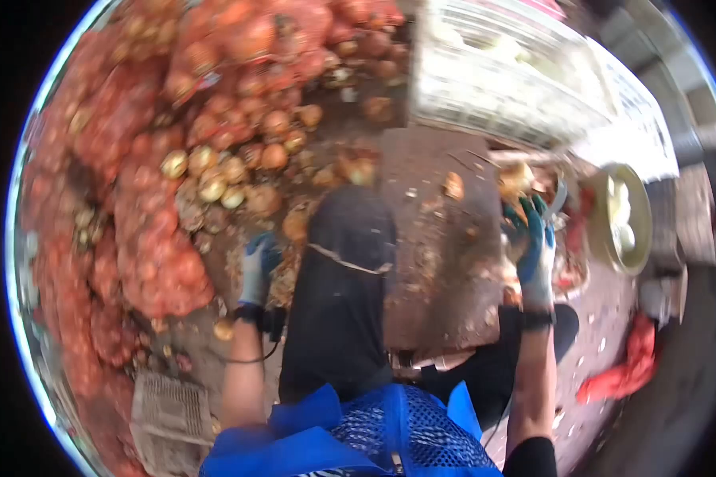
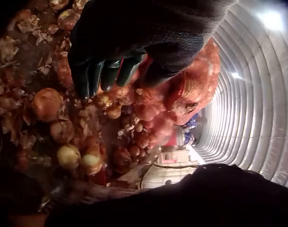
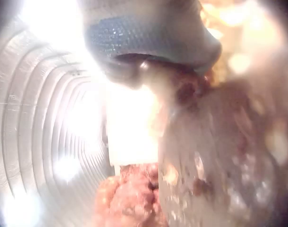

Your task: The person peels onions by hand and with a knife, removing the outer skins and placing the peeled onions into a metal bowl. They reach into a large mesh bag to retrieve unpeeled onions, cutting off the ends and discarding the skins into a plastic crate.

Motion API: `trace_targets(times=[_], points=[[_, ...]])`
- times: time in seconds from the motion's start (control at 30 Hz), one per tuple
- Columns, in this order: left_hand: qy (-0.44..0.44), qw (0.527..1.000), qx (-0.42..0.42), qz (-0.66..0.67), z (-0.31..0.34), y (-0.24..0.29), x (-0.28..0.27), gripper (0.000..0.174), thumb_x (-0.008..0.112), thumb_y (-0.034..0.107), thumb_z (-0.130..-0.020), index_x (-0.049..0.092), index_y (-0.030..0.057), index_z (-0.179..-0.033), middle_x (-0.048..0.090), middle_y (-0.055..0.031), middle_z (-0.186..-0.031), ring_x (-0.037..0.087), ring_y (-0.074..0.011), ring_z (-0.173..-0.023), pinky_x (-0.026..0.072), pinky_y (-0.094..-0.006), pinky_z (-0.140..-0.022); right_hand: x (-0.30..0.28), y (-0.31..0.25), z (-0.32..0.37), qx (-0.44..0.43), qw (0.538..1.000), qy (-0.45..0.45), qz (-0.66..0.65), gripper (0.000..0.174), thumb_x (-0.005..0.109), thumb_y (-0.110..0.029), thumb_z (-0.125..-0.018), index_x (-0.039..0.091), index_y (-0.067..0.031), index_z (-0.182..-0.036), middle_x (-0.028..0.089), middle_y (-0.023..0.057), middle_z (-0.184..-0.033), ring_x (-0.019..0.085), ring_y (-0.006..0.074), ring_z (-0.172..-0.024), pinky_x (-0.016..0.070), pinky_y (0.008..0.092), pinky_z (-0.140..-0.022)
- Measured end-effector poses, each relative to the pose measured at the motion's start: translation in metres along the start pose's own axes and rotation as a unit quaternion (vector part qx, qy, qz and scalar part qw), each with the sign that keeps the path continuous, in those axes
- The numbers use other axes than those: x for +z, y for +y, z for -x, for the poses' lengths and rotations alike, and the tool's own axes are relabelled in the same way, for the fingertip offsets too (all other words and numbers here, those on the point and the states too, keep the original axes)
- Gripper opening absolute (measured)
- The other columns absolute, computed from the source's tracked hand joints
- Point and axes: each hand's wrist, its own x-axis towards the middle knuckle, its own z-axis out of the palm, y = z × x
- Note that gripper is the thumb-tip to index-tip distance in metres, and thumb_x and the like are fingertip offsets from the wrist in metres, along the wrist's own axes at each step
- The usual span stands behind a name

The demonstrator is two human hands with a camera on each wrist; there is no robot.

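Inspection of all three views: no text, label, brand, number or sign can be read. In the head view, a small pale patch (image 1: 209,80) on a red mesh onion sack (image 1: 250,44) at the far left is too blurred to tell whether it is a label. The walls of the white plastic crate (image 1: 493,115) at the far right are washed out by glare, and no lettering can be made out on them. Both wrist views are likewise unreadable for markings, the left through shadow, the right through blur and glare.
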Motion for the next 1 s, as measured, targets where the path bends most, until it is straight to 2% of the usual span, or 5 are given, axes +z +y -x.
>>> trace_targets(times=[0.17, 0.43, 0.73, 0.87, 1.0], points=[[0.098, 0.994, -0.053, 0.009, -0.026, -0.033, 0.017, 0.026, 0.067, 0.015, -0.091, 0.066, 0.0072, -0.115, 0.067, -0.0024, -0.096, 0.062, -0.0126, -0.080, 0.0520, -0.0281, -0.066, 0.065, 0.031, 0.055, 0.073, 0.974, -0.063, 0.206, 0.041, 0.058, -0.022, -0.102, 0.048, -0.0051, -0.138, 0.068, 0.0048, -0.095, 0.057, 0.0074, -0.057, 0.0457, 0.0200, -0.050], [0.138, 0.914, 0.109, -0.367, -0.089, -0.078, 0.010, 0.045, 0.078, 0.019, -0.077, 0.064, 0.0047, -0.117, 0.066, -0.0191, -0.115, 0.061, -0.0319, -0.111, 0.0485, -0.0429, -0.094, 0.084, 0.070, 0.068, 0.040, 0.970, -0.007, 0.241, 0.033, 0.054, -0.009, -0.101, 0.053, -0.0044, -0.133, 0.063, 0.0010, -0.086, 0.053, 0.0045, -0.063, 0.0445, 0.0193, -0.055], [0.110, 0.854, -0.023, -0.507, -0.123, -0.091, 0.071, 0.089, 0.088, 0.027, -0.067, 0.045, 0.0120, -0.144, 0.048, -0.0249, -0.142, 0.044, -0.0417, -0.133, 0.0401, -0.0458, -0.109, 0.087, 0.064, 0.067, 0.059, 0.955, 0.012, 0.292, 0.030, 0.050, -0.011, -0.103, 0.054, -0.0043, -0.132, 0.061, -0.0010, -0.085, 0.052, 0.0032, -0.065, 0.0427, 0.0182, -0.056], [0.072, 0.990, -0.026, -0.117, -0.155, -0.122, 0.041, 0.070, 0.085, 0.010, -0.072, 0.051, 0.0007, -0.133, 0.069, -0.0127, -0.107, 0.067, -0.0252, -0.099, 0.0562, -0.0352, -0.083, 0.091, 0.064, 0.068, 0.041, 0.952, 0.002, 0.304, 0.030, 0.047, -0.018, -0.106, 0.054, -0.0048, -0.132, 0.062, -0.0013, -0.084, 0.052, 0.0025, -0.063, 0.0414, 0.0176, -0.054], [0.017, 0.961, -0.035, 0.273, -0.128, -0.041, 0.048, 0.058, 0.080, 0.008, -0.081, 0.052, 0.0047, -0.132, 0.066, -0.0092, -0.111, 0.065, -0.0225, -0.097, 0.0575, -0.0351, -0.078, 0.073, 0.075, 0.063, 0.002, 0.926, -0.006, 0.378, 0.028, 0.057, -0.007, -0.098, 0.061, -0.0042, -0.125, 0.067, 0.0044, -0.092, 0.058, 0.0102, -0.074, 0.0493, 0.0261, -0.067]])
